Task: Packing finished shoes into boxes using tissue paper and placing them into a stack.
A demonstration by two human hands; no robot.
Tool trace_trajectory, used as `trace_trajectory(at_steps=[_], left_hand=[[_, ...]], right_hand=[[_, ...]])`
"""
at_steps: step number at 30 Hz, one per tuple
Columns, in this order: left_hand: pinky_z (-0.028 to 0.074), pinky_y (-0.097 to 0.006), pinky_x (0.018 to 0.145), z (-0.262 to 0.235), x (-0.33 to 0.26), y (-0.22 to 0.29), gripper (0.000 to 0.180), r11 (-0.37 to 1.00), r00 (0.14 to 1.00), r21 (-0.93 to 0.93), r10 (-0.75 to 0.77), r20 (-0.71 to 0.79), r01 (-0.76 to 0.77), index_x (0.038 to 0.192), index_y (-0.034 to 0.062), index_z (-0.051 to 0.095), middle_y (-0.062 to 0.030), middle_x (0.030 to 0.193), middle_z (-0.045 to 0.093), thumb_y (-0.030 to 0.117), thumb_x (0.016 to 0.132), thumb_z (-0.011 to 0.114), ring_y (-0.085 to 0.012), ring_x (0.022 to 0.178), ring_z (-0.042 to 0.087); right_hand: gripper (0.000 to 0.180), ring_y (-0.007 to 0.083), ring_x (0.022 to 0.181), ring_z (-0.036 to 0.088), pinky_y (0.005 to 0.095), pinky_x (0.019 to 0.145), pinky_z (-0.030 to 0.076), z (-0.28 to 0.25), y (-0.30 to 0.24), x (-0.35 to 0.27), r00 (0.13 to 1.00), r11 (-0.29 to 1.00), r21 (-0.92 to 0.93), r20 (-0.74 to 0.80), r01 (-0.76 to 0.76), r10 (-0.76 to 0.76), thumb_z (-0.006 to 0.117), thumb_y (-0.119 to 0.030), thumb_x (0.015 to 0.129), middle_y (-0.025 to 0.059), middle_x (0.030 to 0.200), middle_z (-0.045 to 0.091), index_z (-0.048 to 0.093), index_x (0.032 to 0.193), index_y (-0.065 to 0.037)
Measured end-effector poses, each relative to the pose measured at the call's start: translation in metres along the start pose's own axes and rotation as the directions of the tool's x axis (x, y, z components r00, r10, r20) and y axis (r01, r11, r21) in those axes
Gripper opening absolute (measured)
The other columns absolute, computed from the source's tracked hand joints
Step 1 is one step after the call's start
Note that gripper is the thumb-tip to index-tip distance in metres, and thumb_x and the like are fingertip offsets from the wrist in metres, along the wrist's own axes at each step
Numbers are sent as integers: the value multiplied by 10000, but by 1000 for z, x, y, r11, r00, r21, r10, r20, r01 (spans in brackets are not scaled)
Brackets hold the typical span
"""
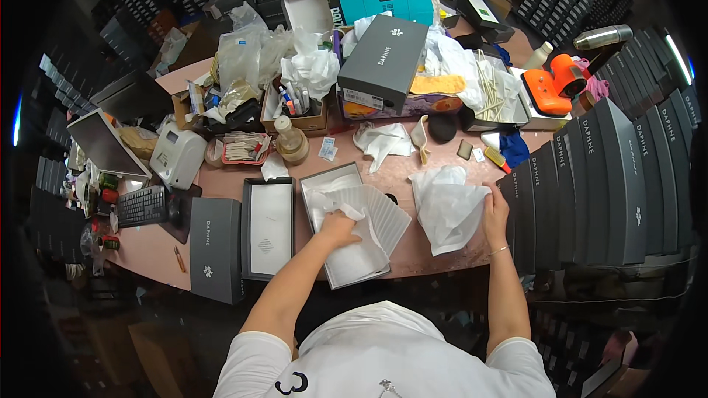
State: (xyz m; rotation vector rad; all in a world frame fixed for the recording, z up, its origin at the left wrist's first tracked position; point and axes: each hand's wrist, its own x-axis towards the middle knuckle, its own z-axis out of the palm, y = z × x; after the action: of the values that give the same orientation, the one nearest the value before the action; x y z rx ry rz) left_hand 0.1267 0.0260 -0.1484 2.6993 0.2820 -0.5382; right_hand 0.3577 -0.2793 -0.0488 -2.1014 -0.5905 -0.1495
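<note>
My left hand (339,229) reaches into an open shoe box (354,273) in front of me, its fingers closed on a bunched piece of white tissue paper (357,211). A translucent ribbed sheet (380,214) leans out over that box's right side. To the right, my right hand (496,215) pinches the edge of a crumpled white paper wrapping (448,210), which hangs over the table; whether anything is inside it cannot be made out. Left of the open box lies another open box part (268,225) with a white inside, beside a closed dark grey shoe box (214,239).
Stacked dark grey shoe boxes (582,177) line the right side. Behind stand a larger grey box (383,59), an orange device (553,88) and a glue jar (291,144). A keyboard (142,206), a monitor (109,144) and a white label printer (177,153) occupy the left.
</note>
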Motion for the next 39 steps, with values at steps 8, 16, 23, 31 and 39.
trace_trajectory(at_steps=[8,16,23,31,39], left_hand=[[474,-365,903,-122,-79,36,288,107,911,-973,-343,-229,-204,1054,43,674,-79,962,677,261,875,614,-272,970,634],[427,-342,948,-84,-128,84,458,-602,936,-743,-338,-96,-293,1261,10,480,-89,1193,582,278,892,526,-224,1103,549],[478,-349,848,-44,-237,21,401,491,513,-857,-702,-494,-154,1122,21,547,-108,1097,610,46,744,677,-290,980,606],[496,-317,752,-129,-190,7,534,842,665,-535,-363,-653,-65,1160,59,564,-107,936,605,-9,664,748,-265,867,626],[512,-287,808,-91,-52,51,349,-550,794,-763,-603,81,-340,1235,12,501,-97,1047,621,100,905,570,-171,896,622]], right_hand=[[249,189,860,645,269,779,493,-31,-201,73,760,886,379,483,268,-436,523,54,867,107,966,683,637,1081,-4],[270,146,651,571,275,634,469,57,-293,-64,147,469,780,566,-415,-811,468,-29,861,49,780,625,638,1070,-18],[301,170,1056,554,307,958,422,90,-179,-104,-124,627,297,835,-720,-537,545,-154,914,82,1171,589,583,1174,-8],[943,295,1312,386,418,977,464,75,-160,-85,33,678,208,965,-705,-262,744,-415,796,166,1479,261,201,1473,-45],[982,409,1364,203,433,1121,212,115,-159,-112,594,928,336,784,-160,-181,811,-323,694,280,1473,168,260,1416,49]])
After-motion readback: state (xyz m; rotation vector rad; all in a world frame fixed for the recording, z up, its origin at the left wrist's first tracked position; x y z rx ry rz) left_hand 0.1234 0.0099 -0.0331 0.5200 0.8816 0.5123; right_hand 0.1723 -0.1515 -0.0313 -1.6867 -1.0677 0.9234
